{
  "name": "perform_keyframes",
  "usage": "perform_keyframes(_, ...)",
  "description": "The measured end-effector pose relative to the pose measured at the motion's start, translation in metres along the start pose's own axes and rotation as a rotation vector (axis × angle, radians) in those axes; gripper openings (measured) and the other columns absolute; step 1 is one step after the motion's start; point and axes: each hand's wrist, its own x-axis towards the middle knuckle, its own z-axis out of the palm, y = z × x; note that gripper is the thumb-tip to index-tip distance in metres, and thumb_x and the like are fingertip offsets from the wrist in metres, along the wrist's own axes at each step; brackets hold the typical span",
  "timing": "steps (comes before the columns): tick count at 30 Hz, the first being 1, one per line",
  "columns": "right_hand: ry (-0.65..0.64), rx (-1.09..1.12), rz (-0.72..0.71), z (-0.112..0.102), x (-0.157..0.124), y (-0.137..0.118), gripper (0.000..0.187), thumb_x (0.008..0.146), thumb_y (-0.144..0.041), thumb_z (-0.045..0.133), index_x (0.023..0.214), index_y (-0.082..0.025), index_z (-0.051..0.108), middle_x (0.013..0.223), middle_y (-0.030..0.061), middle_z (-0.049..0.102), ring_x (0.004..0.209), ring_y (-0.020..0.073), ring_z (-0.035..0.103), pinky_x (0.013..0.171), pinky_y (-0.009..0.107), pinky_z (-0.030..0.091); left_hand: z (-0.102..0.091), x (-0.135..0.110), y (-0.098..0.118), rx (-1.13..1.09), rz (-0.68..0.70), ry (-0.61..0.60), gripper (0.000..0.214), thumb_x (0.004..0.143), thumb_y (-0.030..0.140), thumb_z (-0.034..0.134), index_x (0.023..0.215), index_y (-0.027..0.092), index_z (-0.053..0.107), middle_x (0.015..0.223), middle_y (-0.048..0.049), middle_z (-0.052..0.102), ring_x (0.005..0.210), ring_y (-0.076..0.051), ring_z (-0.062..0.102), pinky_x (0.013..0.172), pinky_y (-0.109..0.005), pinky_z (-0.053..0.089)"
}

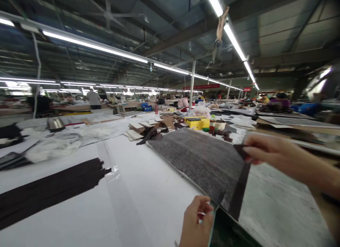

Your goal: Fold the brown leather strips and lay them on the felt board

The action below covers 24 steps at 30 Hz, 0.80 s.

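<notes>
My right hand [261, 147] pinches the upper end of a dark brown strip [240, 194] between thumb and fingers. This strip runs down along the right edge of a dark grey, fibrous-looking sheet [196, 155]. At the sheet's near corner is my left hand [198, 218], its fingers curled toward the thumb. Whether anything thin is between those fingertips I cannot make out. Beneath the strip's right side lies a pale, smeared board [281, 204]. Farther left, a stack of dark brown strips [53, 190] with uneven ends rests on the white tabletop [138, 197].
Behind the sheet stand a yellow box [197, 122] and a jar with a red label [212, 125], among scraps [151, 128]. A metal bowl [55, 124] and clear plastic [55, 146] lie at left. Other people, one in a light top [93, 98], are in the background.
</notes>
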Motion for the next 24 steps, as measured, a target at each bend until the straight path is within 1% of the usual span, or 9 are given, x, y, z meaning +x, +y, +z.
perform_keyframes(1, -0.083, 0.044, -0.008, 0.033, -0.004, -0.018, 0.020, 0.082, -0.037, 0.058, 0.069, -0.021, 0.060, 0.061, 0.0064, 0.064, 0.053, 0.0179, 0.060, 0.047, 0.026, 0.040, -0.014, -0.006, 0.009, -0.109, 0.001, 0.032, 0.028, 0.081, 0.026, 0.053, 0.108, 0.018, 0.057, 0.096, -0.0065, 0.065, 0.089, -0.019, 0.060, 0.076, -0.028, 0.047)
perform_keyframes(4, -0.193, 0.113, -0.033, 0.121, -0.021, -0.080, 0.015, 0.080, -0.027, 0.049, 0.065, -0.023, 0.050, 0.058, 0.0006, 0.061, 0.053, 0.0160, 0.056, 0.048, 0.025, 0.037, -0.059, -0.034, 0.030, -0.264, 0.023, 0.130, 0.039, 0.079, 0.050, 0.062, 0.100, 0.018, 0.056, 0.088, -0.0055, 0.062, 0.084, -0.018, 0.058, 0.071, -0.027, 0.044)
perform_keyframes(6, -0.273, 0.171, -0.056, 0.166, -0.033, -0.121, 0.013, 0.079, -0.021, 0.045, 0.067, -0.023, 0.050, 0.060, -0.0013, 0.061, 0.054, 0.0150, 0.054, 0.051, 0.025, 0.035, -0.090, -0.059, 0.038, -0.265, -0.019, 0.206, 0.049, 0.073, 0.063, 0.066, 0.094, 0.019, 0.056, 0.085, -0.0045, 0.062, 0.083, -0.019, 0.058, 0.072, -0.028, 0.044)
perform_keyframes(9, -0.393, 0.261, -0.074, 0.217, -0.050, -0.176, 0.012, 0.080, -0.018, 0.045, 0.070, -0.022, 0.050, 0.062, -0.0018, 0.060, 0.058, 0.0150, 0.054, 0.054, 0.025, 0.033, -0.131, -0.103, 0.043, -0.242, -0.124, 0.356, 0.057, 0.065, 0.071, 0.069, 0.087, 0.020, 0.058, 0.087, -0.0034, 0.063, 0.084, -0.019, 0.058, 0.072, -0.028, 0.044)
perform_keyframes(11, -0.470, 0.319, -0.088, 0.246, -0.060, -0.207, 0.012, 0.082, -0.020, 0.046, 0.072, -0.021, 0.051, 0.065, -0.0015, 0.061, 0.060, 0.0154, 0.054, 0.055, 0.025, 0.032, -0.153, -0.134, 0.045, -0.239, -0.161, 0.463, 0.053, 0.067, 0.069, 0.070, 0.087, 0.020, 0.059, 0.090, -0.0034, 0.064, 0.088, -0.020, 0.058, 0.074, -0.029, 0.044)
perform_keyframes(14, -0.564, 0.428, -0.134, 0.282, -0.076, -0.249, 0.016, 0.086, -0.025, 0.045, 0.072, -0.021, 0.052, 0.066, -0.0014, 0.061, 0.063, 0.0157, 0.054, 0.057, 0.025, 0.032, -0.182, -0.183, 0.047, -0.224, -0.116, 0.605, 0.046, 0.070, 0.058, 0.073, 0.093, 0.020, 0.062, 0.094, -0.0041, 0.064, 0.092, -0.020, 0.058, 0.080, -0.030, 0.044)
perform_keyframes(18, -0.671, 0.573, -0.196, 0.322, -0.099, -0.301, 0.029, 0.091, -0.037, 0.039, 0.069, -0.022, 0.050, 0.066, -0.0004, 0.059, 0.064, 0.0169, 0.053, 0.058, 0.026, 0.035, -0.213, -0.243, 0.046, -0.065, -0.125, 0.835, 0.042, 0.071, 0.052, 0.073, 0.091, 0.017, 0.062, 0.081, -0.0030, 0.061, 0.080, -0.018, 0.056, 0.067, -0.026, 0.044)
perform_keyframes(21, -0.713, 0.628, -0.237, 0.348, -0.116, -0.331, 0.032, 0.091, -0.041, 0.038, 0.070, -0.022, 0.052, 0.071, 0.0012, 0.062, 0.070, 0.0191, 0.056, 0.064, 0.029, 0.040, -0.231, -0.277, 0.041, -0.002, -0.149, 0.991, 0.040, 0.071, 0.050, 0.072, 0.089, 0.017, 0.061, 0.085, -0.0049, 0.062, 0.082, -0.019, 0.058, 0.069, -0.027, 0.047)
perform_keyframes(24, -0.743, 0.644, -0.328, 0.369, -0.133, -0.353, 0.032, 0.093, -0.043, 0.038, 0.075, -0.023, 0.057, 0.076, 0.0025, 0.064, 0.074, 0.0211, 0.059, 0.069, 0.032, 0.046, -0.245, -0.302, 0.034, -0.088, -0.123, 1.037, 0.039, 0.072, 0.050, 0.072, 0.090, 0.017, 0.060, 0.091, -0.0068, 0.066, 0.088, -0.022, 0.061, 0.078, -0.031, 0.049)
